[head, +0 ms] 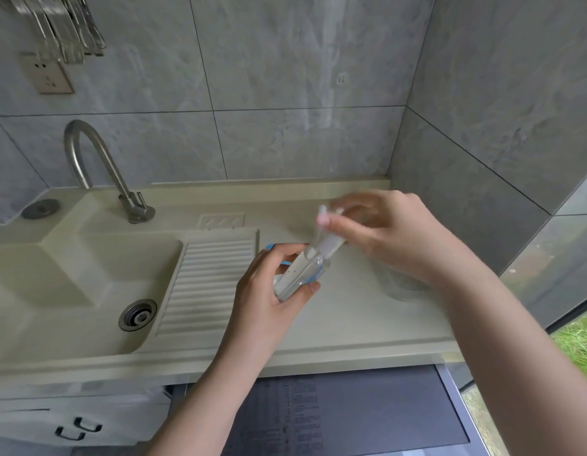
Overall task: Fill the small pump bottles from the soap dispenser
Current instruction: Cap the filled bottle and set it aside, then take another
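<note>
— Any writing we can read here?

— None. The bottle is clear, with a blue band and no legible label. The dark panel under the table carries rows of print, too blurred for us to read. A small tag on the wall tiles is equally unreadable.

— What do we count?

— One bottle in hand, tilted, held above the table just right of the ribbed drainboard. One pump top, blurred, meeting the bottle's neck. Two hands. One tap, one sink with one drain, one wall socket, and a bunch of metal hangers at top left whose number we cannot tell. Two black handles sit on the cabinet at lower left.

— And the hands?

— The left hand wraps the bottle's body, fingers curled over the top side and thumb pressed beneath. The right hand pinches the pump top at its fingertips, fingers bent round it. A clear round container stands on the table under the right wrist, mostly hidden; we cannot tell what it is.

— Anything else?

— Grass shows at the right edge.
</note>
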Available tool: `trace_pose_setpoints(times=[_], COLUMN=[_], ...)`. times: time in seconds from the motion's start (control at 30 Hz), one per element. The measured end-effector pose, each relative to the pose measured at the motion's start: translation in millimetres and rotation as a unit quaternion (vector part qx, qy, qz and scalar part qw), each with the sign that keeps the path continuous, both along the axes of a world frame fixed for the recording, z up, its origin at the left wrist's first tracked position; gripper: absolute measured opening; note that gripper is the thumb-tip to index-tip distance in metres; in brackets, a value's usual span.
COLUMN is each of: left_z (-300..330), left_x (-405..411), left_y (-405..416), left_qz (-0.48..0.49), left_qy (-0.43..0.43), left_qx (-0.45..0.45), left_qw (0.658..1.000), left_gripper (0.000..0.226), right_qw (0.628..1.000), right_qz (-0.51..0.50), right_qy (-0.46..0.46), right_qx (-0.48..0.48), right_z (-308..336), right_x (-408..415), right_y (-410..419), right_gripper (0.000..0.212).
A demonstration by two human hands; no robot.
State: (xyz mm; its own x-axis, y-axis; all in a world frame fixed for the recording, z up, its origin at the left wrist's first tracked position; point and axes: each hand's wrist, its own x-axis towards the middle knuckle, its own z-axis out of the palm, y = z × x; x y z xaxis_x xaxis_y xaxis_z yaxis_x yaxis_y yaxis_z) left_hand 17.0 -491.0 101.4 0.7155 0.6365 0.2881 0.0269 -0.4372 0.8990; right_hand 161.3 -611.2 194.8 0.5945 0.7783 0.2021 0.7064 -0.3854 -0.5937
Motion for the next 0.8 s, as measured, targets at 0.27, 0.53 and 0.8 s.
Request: trace_pose_setpoints(times=[0.27,0.53,0.8], left_z=[-4,-7,-10], left_x=[2,3,2], left_y=[-3,-3,-3], left_qz=[0.002,-0.010,-0.029], left_qy=[-0.003,-0.008,-0.028], left_qx=[0.039,0.074,-0.001], left_qw=[0.999,0.997,0.999], left_gripper=[0.044,0.041,0.036], right_qw=[0.995,0.993,0.966], right_qz=[-0.042,0.019,0.086], right_qy=[-0.074,0.042,0.204], right_qx=[0.044,0.107,0.131], right_z=[-18,-24,-31], right_x=[1,1,9], right_y=[5,7,4], right_gripper=[0.074,0.029,0.021])
